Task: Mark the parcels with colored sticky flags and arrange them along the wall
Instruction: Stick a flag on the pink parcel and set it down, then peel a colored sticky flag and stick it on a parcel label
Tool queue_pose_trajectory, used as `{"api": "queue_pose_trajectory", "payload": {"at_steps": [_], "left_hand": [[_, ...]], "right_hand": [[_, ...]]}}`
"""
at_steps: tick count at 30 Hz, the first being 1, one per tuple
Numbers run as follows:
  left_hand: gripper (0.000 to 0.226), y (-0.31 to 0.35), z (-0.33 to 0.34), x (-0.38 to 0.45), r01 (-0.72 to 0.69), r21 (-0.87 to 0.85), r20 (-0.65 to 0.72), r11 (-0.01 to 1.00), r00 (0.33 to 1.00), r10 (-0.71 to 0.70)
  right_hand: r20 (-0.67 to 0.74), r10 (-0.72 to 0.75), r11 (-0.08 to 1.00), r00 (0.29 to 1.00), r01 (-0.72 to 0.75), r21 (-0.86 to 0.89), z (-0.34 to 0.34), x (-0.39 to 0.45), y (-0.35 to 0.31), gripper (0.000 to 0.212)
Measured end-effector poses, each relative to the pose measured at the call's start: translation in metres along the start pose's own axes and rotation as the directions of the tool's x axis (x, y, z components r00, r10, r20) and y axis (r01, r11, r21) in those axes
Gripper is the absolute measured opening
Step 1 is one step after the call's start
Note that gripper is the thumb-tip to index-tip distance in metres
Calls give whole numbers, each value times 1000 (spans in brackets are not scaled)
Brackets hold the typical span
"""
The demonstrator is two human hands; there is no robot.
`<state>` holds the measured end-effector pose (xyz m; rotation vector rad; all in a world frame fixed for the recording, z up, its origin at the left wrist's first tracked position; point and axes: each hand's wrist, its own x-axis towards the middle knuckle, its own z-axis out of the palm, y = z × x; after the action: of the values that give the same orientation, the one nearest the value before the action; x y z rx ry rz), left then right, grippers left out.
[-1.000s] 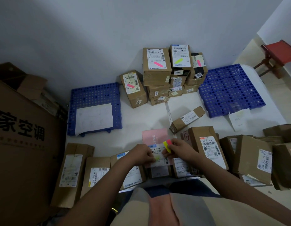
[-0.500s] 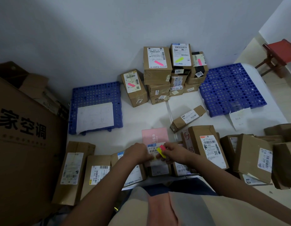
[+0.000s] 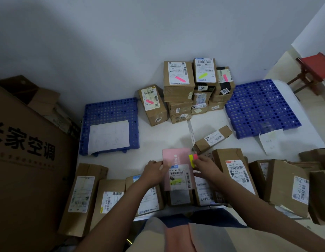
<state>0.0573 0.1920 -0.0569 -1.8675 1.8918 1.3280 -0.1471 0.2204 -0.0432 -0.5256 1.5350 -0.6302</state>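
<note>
Pink parcel [image 3: 177, 167] lifted since earlier — both hands gripping, yellow flag [image 3: 176, 182] stuck on

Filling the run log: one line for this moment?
left hand holds pink parcel | right hand pinches sticky flags | yellow flag on label

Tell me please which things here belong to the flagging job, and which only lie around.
Job:
- pink parcel, held by left hand
- sticky flags, pinched by right hand
- flagged stack by the wall
- unflagged parcels in front

Lying about:
- blue pallets
- large carton
- red stool
</note>
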Motion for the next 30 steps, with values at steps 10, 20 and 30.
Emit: {"api": "queue_pose_trajectory", "payload": {"at_steps": [10,20,30], "left_hand": [[80,-4,-60,-4,-109,-829,-43,549,990,132],[53,9,-135,73,-113,-988,-135,102,963,-233],[41,58,-172,141,-155,-952,-213,264,954,-209]], "right_hand": [[29,-127,980,991,121,159,25,24,-85,22],[-99,-58,971,993,79,225,9,59,-108,17],[-208,28,942,978,44,332,-22,77,-96,26]]}}
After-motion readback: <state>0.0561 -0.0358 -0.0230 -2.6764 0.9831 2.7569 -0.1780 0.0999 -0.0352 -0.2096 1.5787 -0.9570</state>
